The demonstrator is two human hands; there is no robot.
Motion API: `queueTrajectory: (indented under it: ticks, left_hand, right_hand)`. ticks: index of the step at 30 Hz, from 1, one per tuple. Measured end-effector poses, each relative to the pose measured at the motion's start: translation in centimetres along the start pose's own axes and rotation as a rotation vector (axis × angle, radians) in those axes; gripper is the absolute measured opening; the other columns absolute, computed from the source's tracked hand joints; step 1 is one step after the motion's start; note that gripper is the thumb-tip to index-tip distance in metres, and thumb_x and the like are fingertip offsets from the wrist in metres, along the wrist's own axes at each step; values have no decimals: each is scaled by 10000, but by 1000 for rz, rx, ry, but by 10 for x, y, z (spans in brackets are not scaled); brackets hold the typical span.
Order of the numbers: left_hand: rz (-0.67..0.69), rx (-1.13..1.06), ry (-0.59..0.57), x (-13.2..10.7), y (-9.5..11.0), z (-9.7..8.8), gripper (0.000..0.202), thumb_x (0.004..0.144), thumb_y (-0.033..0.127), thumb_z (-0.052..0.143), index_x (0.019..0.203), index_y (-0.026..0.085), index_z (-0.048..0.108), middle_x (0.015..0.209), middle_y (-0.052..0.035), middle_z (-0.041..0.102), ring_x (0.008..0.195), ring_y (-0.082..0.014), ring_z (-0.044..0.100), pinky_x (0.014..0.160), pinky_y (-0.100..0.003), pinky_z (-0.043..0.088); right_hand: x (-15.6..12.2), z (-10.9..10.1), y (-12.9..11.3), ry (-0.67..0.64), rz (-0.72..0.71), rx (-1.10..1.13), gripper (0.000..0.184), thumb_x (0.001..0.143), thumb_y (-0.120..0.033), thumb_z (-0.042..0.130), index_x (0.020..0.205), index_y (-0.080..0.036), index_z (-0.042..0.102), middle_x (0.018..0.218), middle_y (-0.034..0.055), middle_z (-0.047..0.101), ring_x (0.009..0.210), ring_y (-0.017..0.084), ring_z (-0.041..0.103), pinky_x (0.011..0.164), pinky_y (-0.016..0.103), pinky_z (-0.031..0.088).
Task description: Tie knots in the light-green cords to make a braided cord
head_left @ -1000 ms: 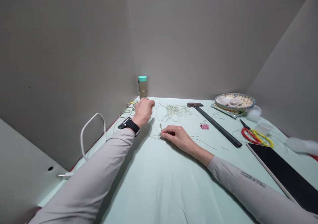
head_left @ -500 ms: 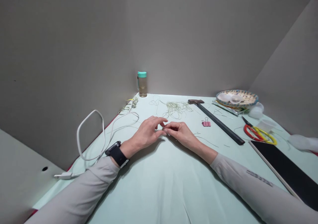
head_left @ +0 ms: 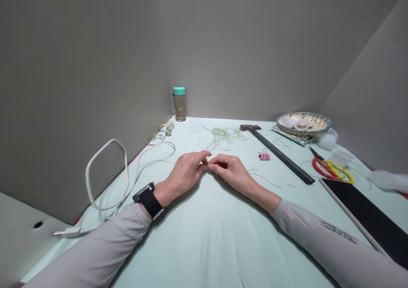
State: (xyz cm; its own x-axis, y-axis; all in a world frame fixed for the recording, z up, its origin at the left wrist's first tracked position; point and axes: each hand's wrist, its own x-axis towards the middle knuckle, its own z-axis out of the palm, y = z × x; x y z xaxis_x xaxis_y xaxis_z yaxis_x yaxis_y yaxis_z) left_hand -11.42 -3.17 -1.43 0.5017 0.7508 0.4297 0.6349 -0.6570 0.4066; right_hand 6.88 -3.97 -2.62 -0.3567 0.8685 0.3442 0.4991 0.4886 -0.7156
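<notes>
My left hand (head_left: 187, 172), with a dark watch (head_left: 149, 198) on its wrist, is closed at the thumb and index finger. Its fingertips meet those of my right hand (head_left: 232, 172) just above the pale green cloth (head_left: 204, 237). My right hand is pinched too. What sits between the fingertips is tiny and mostly covered, so I cannot make it out. Thin cord (head_left: 159, 162) runs across the cloth toward my left hand. Beyond the hands lies a loose tangle of greenish cord (head_left: 225, 138). Short dark thread pieces (head_left: 264, 180) lie beside my right wrist.
Right of the hands are a pink binder clip (head_left: 264, 156), a hammer (head_left: 280, 155), red-and-yellow scissors (head_left: 333, 170), a black tablet-like slab (head_left: 366, 220) and a woven basket (head_left: 325, 128). A white cable (head_left: 87, 181) loops at left. A bottle (head_left: 180, 107) stands at the back.
The view has shifted slightly. My fingertips have drawn closer together, and the left thumb and index finger are nearer each other than before.
</notes>
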Motion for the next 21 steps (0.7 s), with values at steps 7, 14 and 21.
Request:
queueTrajectory:
  ticks: [7,14,21]
  left_hand:
    - [-52,-55,-70,4,1,-6,246,946,299,572,1147,162,608,941,-35,694,808,-181,676,782,-403,568]
    - [-96,-146,-147,3,-1,-7,247,953,326,554,1128,158,601,894,-23,678,745,-164,658,726,-370,565]
    - [-120,-209,-165,4,-2,-9,250,946,342,562,1109,156,600,874,-16,665,725,-160,644,702,-359,557]
  right_hand:
    - [-2,5,-2,70,-82,-180,195,951,-321,570,891,-148,639,849,12,645,752,130,613,740,322,529]
    - [-3,6,0,55,-147,-254,172,959,-300,559,951,-148,638,875,17,642,761,132,616,733,321,534]
    - [-3,5,-3,-10,-175,-253,197,963,-307,551,1069,-152,613,931,30,651,769,136,628,723,320,544]
